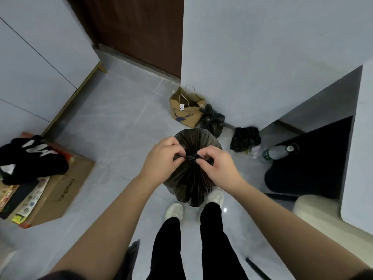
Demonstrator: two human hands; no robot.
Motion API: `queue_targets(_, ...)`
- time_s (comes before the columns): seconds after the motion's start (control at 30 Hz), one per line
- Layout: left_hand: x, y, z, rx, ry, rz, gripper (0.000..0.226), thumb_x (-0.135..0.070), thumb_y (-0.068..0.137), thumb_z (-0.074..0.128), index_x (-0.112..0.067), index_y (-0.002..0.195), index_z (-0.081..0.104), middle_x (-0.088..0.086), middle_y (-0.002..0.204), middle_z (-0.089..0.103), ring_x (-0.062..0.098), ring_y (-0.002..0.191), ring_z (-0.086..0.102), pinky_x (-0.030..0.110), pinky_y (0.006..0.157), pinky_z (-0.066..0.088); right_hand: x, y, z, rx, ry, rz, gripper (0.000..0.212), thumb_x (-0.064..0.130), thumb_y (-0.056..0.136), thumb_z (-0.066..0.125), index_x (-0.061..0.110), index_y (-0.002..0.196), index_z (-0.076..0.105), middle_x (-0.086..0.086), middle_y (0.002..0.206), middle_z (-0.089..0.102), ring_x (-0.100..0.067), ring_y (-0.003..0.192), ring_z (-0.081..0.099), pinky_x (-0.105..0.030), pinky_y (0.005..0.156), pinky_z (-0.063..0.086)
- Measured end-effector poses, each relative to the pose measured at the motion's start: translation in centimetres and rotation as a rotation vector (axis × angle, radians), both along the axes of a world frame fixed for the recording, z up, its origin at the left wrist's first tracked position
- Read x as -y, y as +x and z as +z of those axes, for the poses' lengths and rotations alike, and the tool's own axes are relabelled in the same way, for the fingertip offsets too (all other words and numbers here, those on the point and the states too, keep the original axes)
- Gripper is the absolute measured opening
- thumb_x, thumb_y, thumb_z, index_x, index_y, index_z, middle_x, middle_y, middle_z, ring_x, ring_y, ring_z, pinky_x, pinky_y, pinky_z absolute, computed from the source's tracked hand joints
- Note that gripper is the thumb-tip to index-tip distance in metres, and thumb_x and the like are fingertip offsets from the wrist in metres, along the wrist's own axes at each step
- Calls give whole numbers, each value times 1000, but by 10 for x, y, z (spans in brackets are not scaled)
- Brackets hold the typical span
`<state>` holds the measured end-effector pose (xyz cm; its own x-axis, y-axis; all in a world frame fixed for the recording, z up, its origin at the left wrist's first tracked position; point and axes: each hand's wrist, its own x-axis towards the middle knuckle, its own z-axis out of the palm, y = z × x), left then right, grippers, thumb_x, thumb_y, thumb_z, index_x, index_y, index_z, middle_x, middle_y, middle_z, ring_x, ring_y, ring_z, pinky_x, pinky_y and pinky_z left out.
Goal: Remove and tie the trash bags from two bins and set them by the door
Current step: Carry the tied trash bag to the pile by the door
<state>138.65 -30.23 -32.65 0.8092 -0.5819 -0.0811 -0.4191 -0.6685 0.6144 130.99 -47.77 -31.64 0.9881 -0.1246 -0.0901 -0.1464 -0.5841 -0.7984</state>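
Between your left hand (161, 158) and right hand (219, 165), both pinching it, sits the knot (191, 158) (gathered tight) of the black trash bag (191, 184).

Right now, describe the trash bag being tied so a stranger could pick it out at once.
Start at the brown door and come down the grey floor toward the person's white shoes. The bag being tied stands just in front of them, its pleated neck pinched by both hands. Unlike the two smaller black bags by the wall, it is big, round and in hand.

Soft, even indoor light falls on my arms, a little dim. One small glare spot marks the floor (225, 209). Edges bend outward, slightly blurred.
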Motion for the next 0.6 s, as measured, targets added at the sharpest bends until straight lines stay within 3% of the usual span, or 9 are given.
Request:
queue_targets(0.27,122,43,-49,-54,36,32,4,-12,83,65,-12,87,66,0,91,60,18,81,56,31,70,45,113,46,-49,-199,45,-36,6,15,84,65,10,86,63,-3,81,66,-17,78,62,-33,75,53)
queue_targets(0.43,191,62,-118,-168,47,50,3,-10,82,64,-12,83,66,2,88,63,20,82,59,38,73,49,173,64,-110,-340,28,-105,7,18,84,65,21,82,58,5,77,64,-14,76,60,-33,75,52)
queue_targets(0.6,251,73,-199,-203,115,70,6,-14,84,60,-17,84,66,-1,91,64,20,87,57,39,73,49,218,68,-187,-447,29,-202,4,18,84,63,17,81,62,4,72,65,-17,71,62,-31,68,52)
